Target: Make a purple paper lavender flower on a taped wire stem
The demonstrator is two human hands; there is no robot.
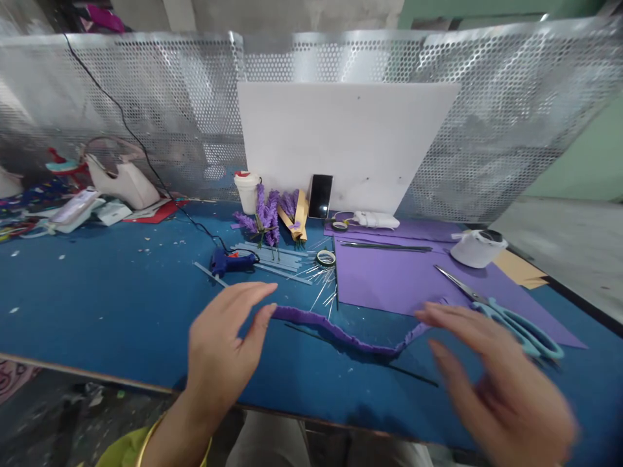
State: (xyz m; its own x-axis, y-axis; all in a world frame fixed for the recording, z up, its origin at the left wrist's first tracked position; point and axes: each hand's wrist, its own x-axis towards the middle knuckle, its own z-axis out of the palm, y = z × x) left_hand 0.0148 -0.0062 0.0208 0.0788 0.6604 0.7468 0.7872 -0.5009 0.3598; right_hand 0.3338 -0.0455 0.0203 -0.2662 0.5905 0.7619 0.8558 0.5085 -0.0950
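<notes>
Purple strip (350, 338) dips in the middle, and it is between the two hands. I can't tell if its low part touches the blue worktop (121, 298). The worktop is messy here, so the strip could snag if it gets dragged about.

The big purple sheet (384, 275) is at one o'clock from the strip, near it. It could get creased if a hand or wrist leans on it.

The left hand (226, 344), at nine o'clock, is curled. It seems to pinch the strip's end by the thumb tip, with the pointing finger held up and away. A pinch that small could slip. The right hand (501, 383), just past three o'clock, is blurry, with its thumb wide of its fingers. The strip's other end goes behind those fingers, and I can't tell if they have hold of it. If they don't, that end could drop. A hard tug could rip the strip.

The scissors (479, 299), near three o'clock, are close by the right hand, so a knuckle could bump them.

At ten o'clock, the blue glue gun (228, 261) could burn the left hand, if it's hot.

The thin dark stem (413, 375), poking out at four o'clock, could roll if the strip brushes it.

At eleven o'clock, the skinny silver wires (320, 293) could poke a finger.
</notes>
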